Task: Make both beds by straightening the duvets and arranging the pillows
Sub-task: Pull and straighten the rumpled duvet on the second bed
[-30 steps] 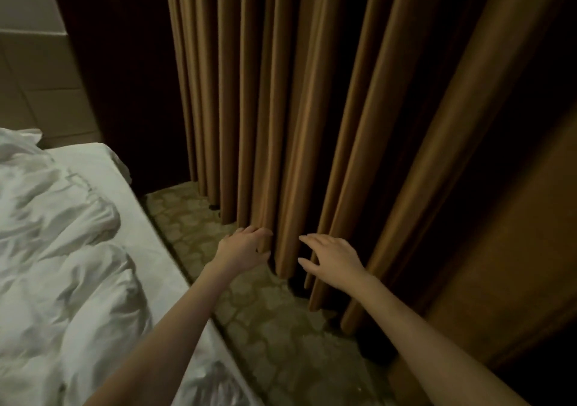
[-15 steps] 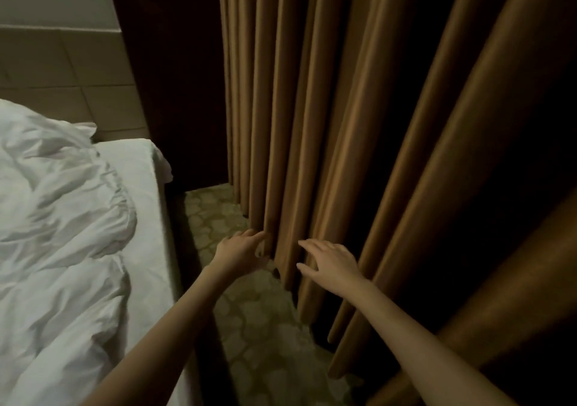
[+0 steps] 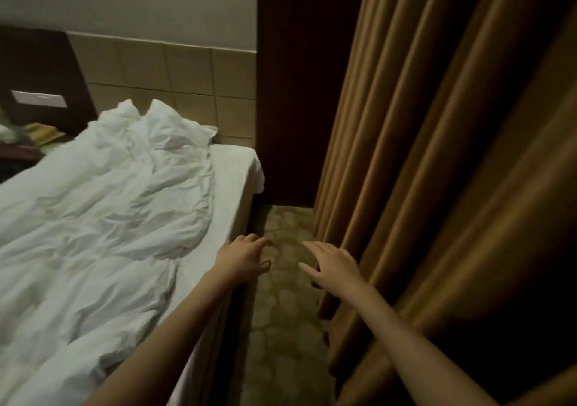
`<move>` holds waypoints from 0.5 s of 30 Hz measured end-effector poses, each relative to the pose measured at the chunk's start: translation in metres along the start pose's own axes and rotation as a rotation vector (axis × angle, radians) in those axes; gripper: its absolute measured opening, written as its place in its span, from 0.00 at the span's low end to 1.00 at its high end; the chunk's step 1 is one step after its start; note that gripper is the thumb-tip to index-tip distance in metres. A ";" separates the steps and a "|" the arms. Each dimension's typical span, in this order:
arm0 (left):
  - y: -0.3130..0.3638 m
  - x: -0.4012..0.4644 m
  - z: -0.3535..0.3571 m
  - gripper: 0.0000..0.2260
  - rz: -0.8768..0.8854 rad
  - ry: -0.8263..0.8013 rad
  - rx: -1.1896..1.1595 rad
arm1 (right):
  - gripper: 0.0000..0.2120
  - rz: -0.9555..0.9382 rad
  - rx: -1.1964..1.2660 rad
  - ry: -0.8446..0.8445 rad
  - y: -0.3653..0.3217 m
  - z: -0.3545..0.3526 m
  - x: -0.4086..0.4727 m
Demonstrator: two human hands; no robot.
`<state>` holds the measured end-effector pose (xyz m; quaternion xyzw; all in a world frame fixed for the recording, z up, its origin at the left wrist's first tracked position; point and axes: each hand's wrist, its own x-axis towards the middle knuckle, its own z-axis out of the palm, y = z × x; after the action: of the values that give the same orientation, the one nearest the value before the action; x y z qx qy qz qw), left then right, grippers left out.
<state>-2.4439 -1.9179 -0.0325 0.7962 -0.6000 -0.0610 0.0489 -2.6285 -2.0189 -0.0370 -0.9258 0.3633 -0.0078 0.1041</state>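
Note:
A crumpled white duvet (image 3: 103, 218) lies bunched across the bed (image 3: 231, 180), leaving a strip of bare sheet along the right side. At the head end a white pillow (image 3: 175, 131) pokes up from the folds. My left hand (image 3: 243, 257) hovers over the bed's right edge, fingers loosely spread, holding nothing. Out over the narrow floor strip beside the bed, my right hand (image 3: 334, 265) is held with fingers straight and empty, close to the curtain.
Brown pleated curtains (image 3: 437, 155) hang along the right. A patterned carpet strip (image 3: 284, 327) runs between bed and curtain. A dark wooden panel (image 3: 296, 93) stands in the corner. A nightstand with small items (image 3: 40, 137) sits at far left below a switch plate (image 3: 39, 98).
The view has swung left, bringing the bed's head end, pillow and nightstand into sight. Both hands have moved from in front of the curtain toward the bed's edge, still empty.

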 end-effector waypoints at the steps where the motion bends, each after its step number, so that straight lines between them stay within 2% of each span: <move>1: -0.010 0.018 -0.002 0.23 -0.011 0.013 -0.004 | 0.28 -0.025 -0.007 0.003 0.001 -0.001 0.024; 6: -0.068 0.112 -0.015 0.23 -0.064 0.082 -0.032 | 0.27 -0.064 -0.015 0.025 0.007 -0.010 0.143; 15: -0.163 0.280 -0.040 0.21 -0.127 0.077 -0.066 | 0.27 -0.073 -0.027 0.047 0.023 -0.041 0.339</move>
<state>-2.2065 -2.1420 -0.0286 0.8325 -0.5435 -0.0530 0.0939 -2.3982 -2.2722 -0.0219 -0.9394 0.3315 -0.0282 0.0828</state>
